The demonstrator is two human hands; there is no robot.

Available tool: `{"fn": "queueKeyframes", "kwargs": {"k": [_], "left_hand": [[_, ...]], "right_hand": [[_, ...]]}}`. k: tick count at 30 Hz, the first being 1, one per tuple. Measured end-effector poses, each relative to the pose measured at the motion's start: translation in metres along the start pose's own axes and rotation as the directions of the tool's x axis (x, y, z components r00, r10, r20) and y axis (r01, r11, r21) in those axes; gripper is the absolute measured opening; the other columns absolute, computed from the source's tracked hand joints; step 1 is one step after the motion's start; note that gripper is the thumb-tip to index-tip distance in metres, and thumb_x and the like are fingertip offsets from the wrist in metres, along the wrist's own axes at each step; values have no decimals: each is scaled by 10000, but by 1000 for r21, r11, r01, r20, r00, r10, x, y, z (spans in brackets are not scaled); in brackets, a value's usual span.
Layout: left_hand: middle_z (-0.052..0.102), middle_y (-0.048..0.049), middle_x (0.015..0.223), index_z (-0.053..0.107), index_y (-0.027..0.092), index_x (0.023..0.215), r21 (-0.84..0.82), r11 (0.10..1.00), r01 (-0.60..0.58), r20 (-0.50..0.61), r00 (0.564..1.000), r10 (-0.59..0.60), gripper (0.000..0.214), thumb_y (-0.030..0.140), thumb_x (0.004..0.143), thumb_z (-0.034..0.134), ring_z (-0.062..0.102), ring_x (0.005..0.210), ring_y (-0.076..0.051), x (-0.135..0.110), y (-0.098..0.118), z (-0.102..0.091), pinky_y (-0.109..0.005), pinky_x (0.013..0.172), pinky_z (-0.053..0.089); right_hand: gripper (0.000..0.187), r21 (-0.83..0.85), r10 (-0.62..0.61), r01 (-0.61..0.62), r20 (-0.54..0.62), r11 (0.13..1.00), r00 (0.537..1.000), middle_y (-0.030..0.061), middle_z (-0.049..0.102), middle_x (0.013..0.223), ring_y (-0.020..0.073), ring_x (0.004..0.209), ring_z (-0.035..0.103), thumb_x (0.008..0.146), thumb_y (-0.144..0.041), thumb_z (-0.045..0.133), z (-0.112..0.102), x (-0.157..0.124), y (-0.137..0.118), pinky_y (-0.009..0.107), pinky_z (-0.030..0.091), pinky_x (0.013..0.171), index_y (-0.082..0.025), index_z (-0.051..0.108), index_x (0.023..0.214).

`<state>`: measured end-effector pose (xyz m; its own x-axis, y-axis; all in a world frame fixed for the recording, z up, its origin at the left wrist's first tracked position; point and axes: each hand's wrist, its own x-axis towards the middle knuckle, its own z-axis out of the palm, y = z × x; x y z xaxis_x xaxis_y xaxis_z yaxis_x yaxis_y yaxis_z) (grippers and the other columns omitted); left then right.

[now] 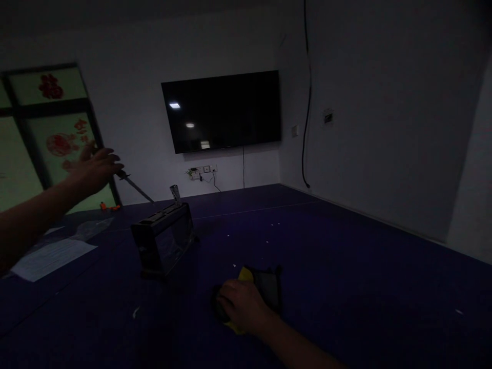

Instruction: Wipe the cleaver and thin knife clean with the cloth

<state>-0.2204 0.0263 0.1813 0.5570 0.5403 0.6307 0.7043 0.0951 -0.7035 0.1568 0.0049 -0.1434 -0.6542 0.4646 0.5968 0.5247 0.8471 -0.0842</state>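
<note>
The scene is very dim. My left hand [97,168] is raised at the left and holds a knife [134,187] whose blade points down and to the right, toward a dark box-shaped block [163,241] standing on the dark blue surface [326,266]. A small metal piece [175,193] sticks up from the block's top. My right hand [240,305] rests low in the middle on a yellow and dark cloth [261,287] lying on the surface.
A sheet of paper [52,258] and clear plastic [90,228] lie at the left. A black TV [223,110] hangs on the white wall above sockets [202,170]. A cable [306,102] runs down the corner. Small orange objects [109,207] sit by the window.
</note>
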Motion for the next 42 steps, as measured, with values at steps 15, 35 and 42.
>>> {"fn": "queueKeyframes", "kwargs": {"k": [15,35,42], "left_hand": [[648,-96,854,601,180,554,-92,978,-189,112,974,199,242,39,706,475,485,1099,-228,64,92,47,-395,1026,258],[674,-54,769,627,220,555,-132,974,-186,230,950,213,276,25,675,473,566,947,-202,18,130,61,-385,1028,223],[631,-112,1078,619,176,1005,-354,922,155,139,984,-112,340,134,733,420,498,1124,-239,-8,145,44,-442,1006,274]], "right_hand": [[80,-47,-21,23,44,999,999,8,598,729,138,633,554,816,-204,515,-4,1,-2,245,357,549,-183,541,743],[99,-46,-35,34,-7,998,999,-1,586,698,135,615,548,802,-201,523,-1,0,-1,249,353,529,-186,537,705],[140,15,-31,31,6,999,1000,20,589,681,145,622,543,783,-240,466,-10,-1,-7,253,347,558,-176,564,706]]}}
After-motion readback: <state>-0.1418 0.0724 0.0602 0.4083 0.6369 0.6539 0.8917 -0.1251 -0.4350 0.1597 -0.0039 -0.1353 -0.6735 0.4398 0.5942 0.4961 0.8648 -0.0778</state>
